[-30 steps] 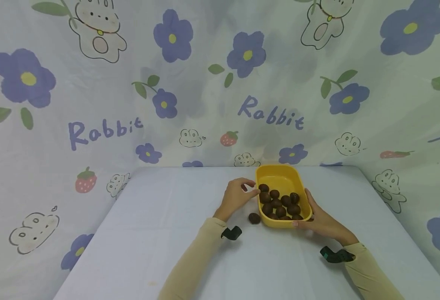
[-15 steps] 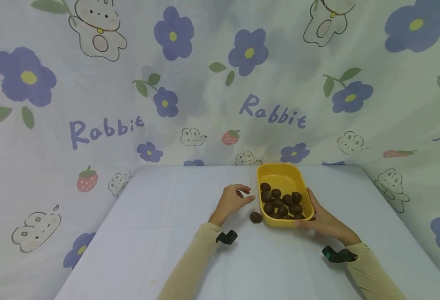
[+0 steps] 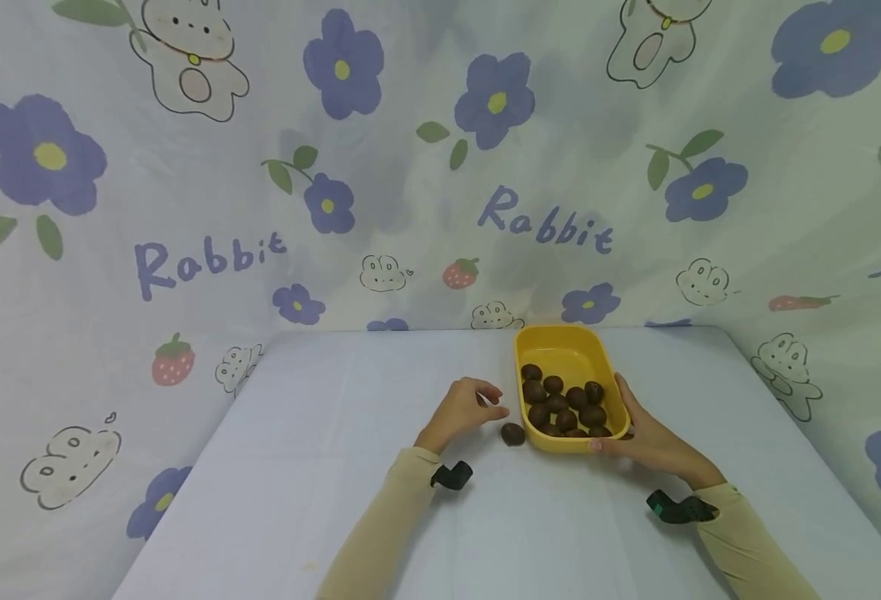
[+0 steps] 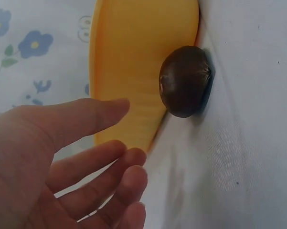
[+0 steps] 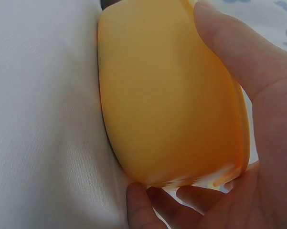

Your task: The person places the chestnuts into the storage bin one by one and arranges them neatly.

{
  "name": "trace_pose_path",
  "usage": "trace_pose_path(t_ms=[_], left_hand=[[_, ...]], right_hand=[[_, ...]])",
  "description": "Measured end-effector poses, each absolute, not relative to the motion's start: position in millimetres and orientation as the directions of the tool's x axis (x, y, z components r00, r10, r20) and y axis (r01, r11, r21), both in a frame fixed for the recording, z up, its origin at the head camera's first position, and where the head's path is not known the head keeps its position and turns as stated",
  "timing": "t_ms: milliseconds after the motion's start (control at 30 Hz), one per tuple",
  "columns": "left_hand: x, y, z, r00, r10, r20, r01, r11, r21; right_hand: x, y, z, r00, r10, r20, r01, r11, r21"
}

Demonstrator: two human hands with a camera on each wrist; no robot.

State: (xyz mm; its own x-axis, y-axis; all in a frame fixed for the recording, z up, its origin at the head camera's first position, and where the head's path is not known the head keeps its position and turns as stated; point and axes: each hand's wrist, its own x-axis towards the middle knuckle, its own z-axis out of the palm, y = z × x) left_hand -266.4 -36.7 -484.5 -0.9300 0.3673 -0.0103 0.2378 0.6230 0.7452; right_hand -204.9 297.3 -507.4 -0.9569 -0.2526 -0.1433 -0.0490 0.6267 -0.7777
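Observation:
A single chestnut, dark brown and glossy, lies on the white table just left of the yellow container. In the left wrist view the same chestnut sits close by the container's side wall. My left hand hovers left of it, thumb and fingers apart with nothing between them. My right hand grips the container at its near right corner. The right wrist view has the thumb on the rim and the fingers curled against the yellow wall. Inside the container, several chestnuts are gathered toward the near end.
The white-covered table ends at a hanging cloth printed with flowers and rabbits, close behind the container. Black wrist cameras are strapped over both sleeves.
My left hand has drawn back left from the container's rim and come down nearer the loose chestnut. The right hand keeps its grip on the container.

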Motion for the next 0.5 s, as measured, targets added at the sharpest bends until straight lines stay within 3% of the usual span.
trace_pose_path(t_ms=[500], left_hand=[[-263.6, -36.6, -483.7, -0.877, 0.451, -0.166, 0.174, 0.619, 0.766]], right_hand=[[-204.6, 297.1, -505.6, -0.954, -0.261, -0.147, -0.048, 0.616, -0.786]])
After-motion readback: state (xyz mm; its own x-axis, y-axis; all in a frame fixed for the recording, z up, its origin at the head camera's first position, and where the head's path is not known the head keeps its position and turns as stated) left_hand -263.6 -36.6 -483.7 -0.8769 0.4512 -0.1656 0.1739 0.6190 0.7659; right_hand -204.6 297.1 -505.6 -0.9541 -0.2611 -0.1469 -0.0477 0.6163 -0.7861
